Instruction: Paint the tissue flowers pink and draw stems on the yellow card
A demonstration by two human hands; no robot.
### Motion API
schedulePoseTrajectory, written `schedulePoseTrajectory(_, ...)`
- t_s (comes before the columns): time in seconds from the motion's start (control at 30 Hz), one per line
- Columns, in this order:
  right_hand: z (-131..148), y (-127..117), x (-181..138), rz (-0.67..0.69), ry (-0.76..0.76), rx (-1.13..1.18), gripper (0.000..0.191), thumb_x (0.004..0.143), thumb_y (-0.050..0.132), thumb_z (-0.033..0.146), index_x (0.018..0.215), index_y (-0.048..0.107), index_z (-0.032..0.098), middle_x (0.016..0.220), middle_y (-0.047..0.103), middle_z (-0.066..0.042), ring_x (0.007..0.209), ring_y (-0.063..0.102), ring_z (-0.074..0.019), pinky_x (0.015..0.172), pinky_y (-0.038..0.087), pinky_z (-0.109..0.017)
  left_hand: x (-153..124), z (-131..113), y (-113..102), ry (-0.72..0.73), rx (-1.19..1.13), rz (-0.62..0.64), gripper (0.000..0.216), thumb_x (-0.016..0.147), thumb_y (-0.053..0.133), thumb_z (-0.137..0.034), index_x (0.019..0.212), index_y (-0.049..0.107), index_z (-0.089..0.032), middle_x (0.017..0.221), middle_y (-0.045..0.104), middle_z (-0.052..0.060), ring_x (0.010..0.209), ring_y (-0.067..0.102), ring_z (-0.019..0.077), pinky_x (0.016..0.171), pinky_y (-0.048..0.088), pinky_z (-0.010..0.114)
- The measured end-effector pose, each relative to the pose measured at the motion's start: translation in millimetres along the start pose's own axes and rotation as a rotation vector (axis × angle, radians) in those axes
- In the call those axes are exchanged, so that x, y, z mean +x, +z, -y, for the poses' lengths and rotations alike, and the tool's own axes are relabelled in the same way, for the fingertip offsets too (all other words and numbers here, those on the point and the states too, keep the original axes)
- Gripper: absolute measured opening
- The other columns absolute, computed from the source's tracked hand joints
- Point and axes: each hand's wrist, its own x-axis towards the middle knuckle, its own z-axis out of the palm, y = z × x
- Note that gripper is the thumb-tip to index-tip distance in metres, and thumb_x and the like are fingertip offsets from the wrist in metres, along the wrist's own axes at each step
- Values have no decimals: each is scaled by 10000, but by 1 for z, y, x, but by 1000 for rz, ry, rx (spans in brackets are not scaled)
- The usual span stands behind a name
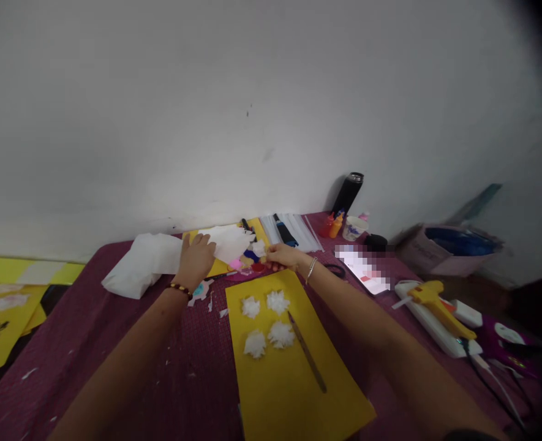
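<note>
At the back of the table, my left hand [196,262] lies with fingers stretched out over a yellow sheet, beside a torn piece of white paper [227,242]. My right hand [283,256] has its fingers pressed together at a small pile of coloured scraps [250,260]; what lies between them is hidden. Below the hands is a yellow card [293,392] bearing several fluffy white paper flowers [277,301]. A brown pencil-like stick [307,352] rests on the card, next to the flowers.
White crumpled paper [144,263] sits at the left. Toward the right are a black bottle [348,193], small paint bottles [336,226], a cup [354,228], a lit phone [365,269] and a yellow glue gun [440,309] with cords. A box [445,251] stands beyond.
</note>
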Motion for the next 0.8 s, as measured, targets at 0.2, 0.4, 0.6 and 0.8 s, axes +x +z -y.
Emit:
schedulePoseTrajectory(0.2,-11,-1,1,-44,-67,106,219,910,648,189,712,576,131,560,572,55,413,482,-21,378,327,-130,4,-6,-1,-37,11,11,196,918,550,-253,1066,629,-151,1219,630,87,1199,529,255,1100,301,497)
schedulePoseTrajectory(0.4,-10,-4,-9,-132,-61,141,186,962,600,305,975,631,122,805,638,9,584,581,-76,517,504,-204,-10,-17,-5,-209,29,-9,238,911,401,-220,947,630,-166,1011,653,124,1060,566,271,951,375,410)
schedulePoseTrajectory(0.6,-14,-22,-42,-216,-110,176,170,895,611,153,746,530,152,577,583,56,428,491,-40,378,326,-142,-25,6,-16,-334,33,38,312,882,343,-193,957,636,-116,1040,656,203,1033,595,328,857,422,433)
schedulePoseTrajectory(0.8,-34,-33,-90,-288,-136,188,213,791,566,53,678,448,191,478,549,80,376,473,-38,357,302,-133,-37,47,-30,-316,-71,149,321,739,581,-271,1024,642,-136,976,690,220,886,661,386,758,492,512)
